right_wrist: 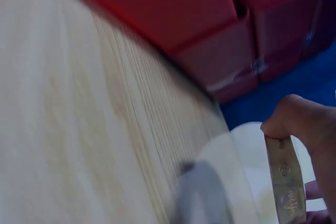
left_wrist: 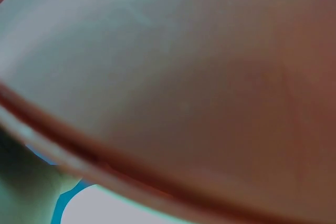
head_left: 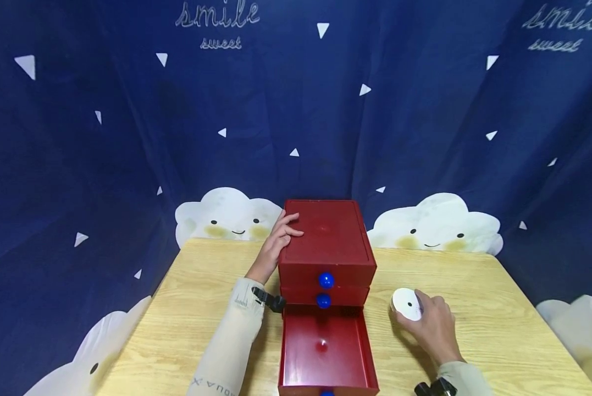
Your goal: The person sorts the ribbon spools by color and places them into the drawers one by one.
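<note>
A red drawer cabinet (head_left: 325, 234) with blue knobs stands on the table. Its bottom drawer (head_left: 320, 363) is pulled out toward me, with its red floor showing. My left hand (head_left: 277, 245) rests at the cabinet's upper left edge, fingers spread over the top. To the right of the cabinet, my right hand (head_left: 438, 327) grips a ribbon spool (head_left: 404, 303) between thumb and fingers. Its flat face is white with a dark centre hole. In the right wrist view, the spool's side (right_wrist: 286, 177) shows a gold-brown band with lettering. The left wrist view is filled by a blurred reddish surface (left_wrist: 184, 103).
The pale wooden table (head_left: 498, 313) extends to both sides of the cabinet. Behind it hangs a dark blue curtain (head_left: 296, 99) with white triangles and cloud faces. Black straps with small devices (head_left: 271, 300) sit on the wrists.
</note>
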`<move>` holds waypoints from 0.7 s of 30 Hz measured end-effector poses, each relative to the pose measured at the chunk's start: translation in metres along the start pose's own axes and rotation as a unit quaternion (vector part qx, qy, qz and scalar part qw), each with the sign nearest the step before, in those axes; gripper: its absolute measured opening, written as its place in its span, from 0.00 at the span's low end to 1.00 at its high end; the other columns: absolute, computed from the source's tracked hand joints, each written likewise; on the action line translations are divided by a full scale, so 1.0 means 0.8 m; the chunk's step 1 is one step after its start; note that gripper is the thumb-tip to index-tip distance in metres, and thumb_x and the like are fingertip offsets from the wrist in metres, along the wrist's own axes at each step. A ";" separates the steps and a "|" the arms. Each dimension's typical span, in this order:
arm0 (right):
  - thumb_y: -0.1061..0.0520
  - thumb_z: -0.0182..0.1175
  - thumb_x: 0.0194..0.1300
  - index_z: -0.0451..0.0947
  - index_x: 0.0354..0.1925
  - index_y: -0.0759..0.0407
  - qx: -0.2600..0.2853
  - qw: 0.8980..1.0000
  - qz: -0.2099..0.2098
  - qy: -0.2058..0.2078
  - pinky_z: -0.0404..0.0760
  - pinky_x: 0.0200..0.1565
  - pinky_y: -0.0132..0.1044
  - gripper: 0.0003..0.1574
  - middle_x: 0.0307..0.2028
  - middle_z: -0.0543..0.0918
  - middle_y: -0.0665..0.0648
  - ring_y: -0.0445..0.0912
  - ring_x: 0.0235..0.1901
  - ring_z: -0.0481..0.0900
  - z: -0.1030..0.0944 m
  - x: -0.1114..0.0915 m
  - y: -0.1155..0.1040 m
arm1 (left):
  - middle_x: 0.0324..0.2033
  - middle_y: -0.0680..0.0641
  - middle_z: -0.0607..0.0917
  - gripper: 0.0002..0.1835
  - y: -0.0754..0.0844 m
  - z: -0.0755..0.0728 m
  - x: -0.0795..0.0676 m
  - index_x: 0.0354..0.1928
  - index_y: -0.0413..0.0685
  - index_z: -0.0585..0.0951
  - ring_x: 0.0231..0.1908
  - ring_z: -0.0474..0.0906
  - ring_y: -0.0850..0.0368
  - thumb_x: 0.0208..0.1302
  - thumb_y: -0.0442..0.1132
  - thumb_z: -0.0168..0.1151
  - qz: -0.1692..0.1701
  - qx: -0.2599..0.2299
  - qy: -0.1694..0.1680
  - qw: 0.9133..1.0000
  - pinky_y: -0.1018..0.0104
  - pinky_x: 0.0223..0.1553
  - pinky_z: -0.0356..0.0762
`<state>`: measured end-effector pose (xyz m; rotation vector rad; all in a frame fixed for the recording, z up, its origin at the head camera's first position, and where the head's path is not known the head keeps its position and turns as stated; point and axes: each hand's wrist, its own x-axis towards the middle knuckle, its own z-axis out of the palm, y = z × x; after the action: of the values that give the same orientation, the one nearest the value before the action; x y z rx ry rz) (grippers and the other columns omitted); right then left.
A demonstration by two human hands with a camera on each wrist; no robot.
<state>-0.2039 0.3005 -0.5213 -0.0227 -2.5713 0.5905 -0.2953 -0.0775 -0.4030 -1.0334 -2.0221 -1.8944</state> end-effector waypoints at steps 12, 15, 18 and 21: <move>0.47 0.77 0.35 0.80 0.52 0.65 0.048 0.998 -0.042 0.002 0.66 0.30 0.39 0.44 0.30 0.72 0.57 0.47 0.29 0.68 -0.018 -0.033 -0.049 | 0.69 0.34 0.59 0.19 -0.001 0.000 0.003 0.50 0.27 0.77 0.74 0.34 0.44 0.66 0.28 0.40 0.004 -0.001 0.008 1.000 0.42 0.70 0.38; 0.47 0.78 0.34 0.81 0.51 0.64 0.050 0.998 -0.046 0.006 0.66 0.30 0.38 0.44 0.29 0.72 0.55 0.45 0.29 0.67 -0.024 -0.041 -0.054 | 0.70 0.35 0.60 0.19 -0.001 0.001 0.002 0.50 0.27 0.77 0.74 0.34 0.44 0.66 0.29 0.40 -0.005 0.002 0.006 1.000 0.43 0.70 0.38; 0.43 0.79 0.34 0.81 0.51 0.62 0.052 0.998 -0.036 -0.001 0.66 0.30 0.37 0.45 0.30 0.72 0.54 0.44 0.29 0.67 -0.029 -0.048 -0.061 | 0.70 0.35 0.60 0.19 -0.001 0.002 0.001 0.50 0.27 0.77 0.74 0.34 0.43 0.66 0.29 0.40 -0.008 0.003 0.007 1.000 0.42 0.70 0.38; 0.38 0.79 0.34 0.81 0.51 0.60 0.057 0.998 -0.014 -0.017 0.66 0.29 0.35 0.47 0.30 0.73 0.53 0.43 0.29 0.67 -0.033 -0.052 -0.069 | 0.70 0.34 0.60 0.19 0.000 0.003 0.001 0.50 0.27 0.77 0.74 0.33 0.42 0.66 0.29 0.40 -0.005 0.004 0.009 1.000 0.42 0.70 0.37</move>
<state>-0.1497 0.2557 -0.4974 0.0628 -2.5610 0.7317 -0.2955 -0.0750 -0.4032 -1.0031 -2.0280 -1.8928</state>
